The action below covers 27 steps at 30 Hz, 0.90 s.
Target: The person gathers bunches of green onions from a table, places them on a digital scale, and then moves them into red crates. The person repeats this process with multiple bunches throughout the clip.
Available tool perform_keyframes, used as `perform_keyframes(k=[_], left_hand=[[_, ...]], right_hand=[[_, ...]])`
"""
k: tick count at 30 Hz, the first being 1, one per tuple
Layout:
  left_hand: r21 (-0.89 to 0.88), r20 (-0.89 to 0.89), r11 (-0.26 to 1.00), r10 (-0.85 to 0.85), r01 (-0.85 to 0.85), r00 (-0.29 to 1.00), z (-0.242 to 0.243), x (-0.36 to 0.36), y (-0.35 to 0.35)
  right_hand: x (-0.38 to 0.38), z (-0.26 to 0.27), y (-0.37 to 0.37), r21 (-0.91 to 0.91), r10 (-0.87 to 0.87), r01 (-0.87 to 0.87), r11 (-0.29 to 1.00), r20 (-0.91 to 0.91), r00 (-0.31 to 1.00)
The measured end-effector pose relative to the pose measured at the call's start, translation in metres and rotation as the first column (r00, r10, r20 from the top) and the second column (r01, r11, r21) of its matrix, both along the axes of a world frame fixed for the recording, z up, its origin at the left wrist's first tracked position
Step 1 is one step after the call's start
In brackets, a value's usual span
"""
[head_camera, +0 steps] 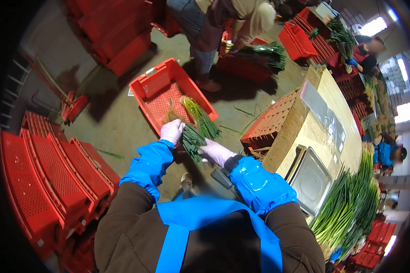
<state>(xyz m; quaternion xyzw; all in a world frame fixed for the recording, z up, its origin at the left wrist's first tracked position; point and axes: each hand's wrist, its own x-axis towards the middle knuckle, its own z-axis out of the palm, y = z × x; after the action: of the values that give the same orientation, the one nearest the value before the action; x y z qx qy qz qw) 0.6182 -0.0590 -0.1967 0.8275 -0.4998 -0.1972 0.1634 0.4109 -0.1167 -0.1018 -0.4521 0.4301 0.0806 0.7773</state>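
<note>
My left hand [172, 132], in a pale glove, grips a bunch of green onions [192, 140] over the near side of a red plastic crate [151, 89]. The bunch's pale end points into the crate and seems wrapped in clear film. My right hand [219, 152], gloved alike, has its fingers curled around the dark green leaf ends. Inside the crate, another bunch in clear film [199, 115] lies against the right wall, leaves towards me. The crate has a perforated floor and sits low in front of me.
Stacked red crates [59, 177] stand at left, a broom [76, 104] beyond. A co-worker [205, 29] bends over another crate of bunches [246, 68]. To the right, a table [309, 131] bears a metal scale tray [313, 182] and piled green onions [346, 201].
</note>
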Motion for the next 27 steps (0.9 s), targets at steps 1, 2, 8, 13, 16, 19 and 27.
perform_keyframes(k=[1,2,8,13,16,19,27], left_hand=[[0.026,-0.020,0.999,-0.039,0.039,0.999,-0.004,-0.002,-0.002],[0.050,-0.041,0.995,-0.082,0.084,0.996,-0.007,-0.007,-0.001],[-0.118,-0.346,0.982,-0.177,0.144,0.922,0.013,-0.068,0.025],[-0.085,-0.720,0.990,-0.137,0.109,0.681,0.054,-0.095,0.026],[-0.169,-0.803,0.955,-0.277,0.243,0.528,0.105,-0.122,0.009],[-0.277,-0.831,0.895,-0.406,0.349,0.381,0.175,-0.177,-0.003],[-0.342,-0.818,0.751,-0.533,0.565,0.214,0.284,-0.454,0.050]], right_hand=[[-0.011,0.003,0.010,-0.031,-0.035,0.032,0.999,-0.081,0.996],[-0.027,0.010,0.014,-0.025,0.021,-0.022,0.999,-0.024,0.999],[-0.188,0.095,0.053,-0.099,0.027,-0.018,0.995,0.090,0.996],[-0.356,0.164,0.119,-0.187,-0.360,0.383,0.904,0.149,0.921],[-0.467,0.179,0.164,-0.329,-0.727,0.738,0.589,0.181,0.662],[-0.599,0.137,0.198,-0.528,-0.931,0.830,0.180,0.181,0.317],[-0.817,-0.030,0.217,-0.887,-0.869,-0.217,0.407,-0.449,0.208]])
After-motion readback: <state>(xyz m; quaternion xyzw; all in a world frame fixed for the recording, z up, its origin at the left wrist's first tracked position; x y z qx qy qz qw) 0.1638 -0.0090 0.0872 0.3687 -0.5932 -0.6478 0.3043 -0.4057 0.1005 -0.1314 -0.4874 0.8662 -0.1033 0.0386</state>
